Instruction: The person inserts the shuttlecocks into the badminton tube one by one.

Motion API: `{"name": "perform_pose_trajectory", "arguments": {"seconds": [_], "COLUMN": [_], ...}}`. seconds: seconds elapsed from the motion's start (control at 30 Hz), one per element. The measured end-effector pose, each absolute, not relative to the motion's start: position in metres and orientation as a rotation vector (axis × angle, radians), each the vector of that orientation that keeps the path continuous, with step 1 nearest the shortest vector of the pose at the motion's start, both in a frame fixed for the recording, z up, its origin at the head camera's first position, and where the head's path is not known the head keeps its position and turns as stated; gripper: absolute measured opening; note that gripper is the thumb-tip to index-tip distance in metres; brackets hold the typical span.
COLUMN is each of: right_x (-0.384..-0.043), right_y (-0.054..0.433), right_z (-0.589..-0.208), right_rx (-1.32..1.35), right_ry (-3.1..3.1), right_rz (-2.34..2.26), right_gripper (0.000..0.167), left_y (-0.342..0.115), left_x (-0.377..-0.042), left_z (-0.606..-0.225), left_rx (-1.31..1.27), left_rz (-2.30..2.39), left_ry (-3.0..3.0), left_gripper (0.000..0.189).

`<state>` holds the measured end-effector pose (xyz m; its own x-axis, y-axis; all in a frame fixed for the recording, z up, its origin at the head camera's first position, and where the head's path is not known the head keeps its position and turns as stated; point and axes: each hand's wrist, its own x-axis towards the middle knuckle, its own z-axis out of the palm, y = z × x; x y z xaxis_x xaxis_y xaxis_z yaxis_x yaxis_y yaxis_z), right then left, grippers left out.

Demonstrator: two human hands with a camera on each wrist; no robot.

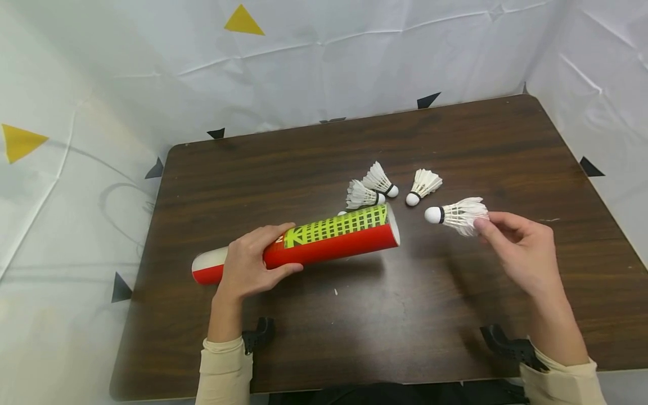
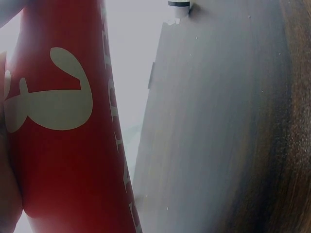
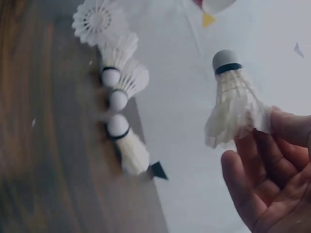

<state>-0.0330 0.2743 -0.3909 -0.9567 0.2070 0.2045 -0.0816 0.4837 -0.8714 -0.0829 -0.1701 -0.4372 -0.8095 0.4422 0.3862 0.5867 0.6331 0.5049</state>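
Note:
My left hand (image 1: 253, 261) grips a red shuttlecock tube (image 1: 331, 247) with a yellow-green grid pattern, held tilted with its right end raised. That right end faces my other hand. In the left wrist view the tube's red side (image 2: 73, 165) with white lettering fills the left. My right hand (image 1: 521, 247) pinches a white feather shuttlecock (image 1: 458, 216) by its skirt edge, the cork pointing left toward the tube. The right wrist view shows thumb and fingers on the feathers of this shuttlecock (image 3: 235, 102).
Beyond the tube, two shuttlecocks (image 1: 361, 194) lie close together on the brown table (image 1: 253, 174). Another shuttlecock (image 1: 424, 185) lies to their right. One more shuttlecock (image 3: 99, 20) shows in the right wrist view; the tube mostly hides it from the head camera. White sheeting (image 1: 324, 67) hangs behind.

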Motion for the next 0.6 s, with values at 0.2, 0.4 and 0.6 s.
{"name": "perform_pose_trajectory", "arguments": {"seconds": [0.2,0.4,0.6], "right_x": [-0.037,-0.042,-0.046], "right_y": [0.256,0.239,0.228], "right_z": [-0.378,-0.374,-0.370], "right_rx": [-0.039,0.047,0.142], "right_ry": [-2.326,-2.296,-2.353], "right_rz": [1.529,1.612,1.582], "right_gripper": [0.019,0.017,0.017], "left_y": [-0.171,-0.171,-0.171], "left_x": [-0.083,-0.083,-0.083], "left_z": [-0.437,-0.436,-0.436], "left_rx": [-0.844,-0.850,-0.854], "left_rz": [-0.931,-0.926,-0.923], "left_ry": [-2.629,-2.629,-2.628], "left_gripper": [0.069,0.070,0.070]}}
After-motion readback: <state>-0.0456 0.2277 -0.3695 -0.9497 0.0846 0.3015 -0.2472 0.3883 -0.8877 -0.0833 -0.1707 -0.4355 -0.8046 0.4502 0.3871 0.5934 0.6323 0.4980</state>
